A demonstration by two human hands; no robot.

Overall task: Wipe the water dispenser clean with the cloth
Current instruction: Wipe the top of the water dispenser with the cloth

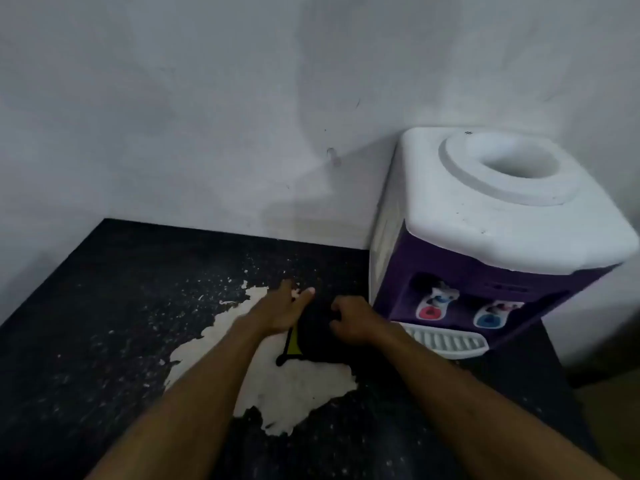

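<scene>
The right hand (349, 320) is curled round a fold of the dark cloth (317, 329), which is bunched on the counter (104, 306) just left of the water dispenser (502, 220). The left hand (280, 311) is laid against the cloth's left side with fingers straight and slightly spread. A yellow-green panel (294, 342) is seen at the cloth's near edge. Beneath it a pale worn patch (294, 386) is exposed in the black speckled surface. The dispenser is set at the counter's right edge against the wall (207, 98), with its red tap (431, 311), blue tap (488, 320) and white drip tray (446, 341) unobstructed.
</scene>
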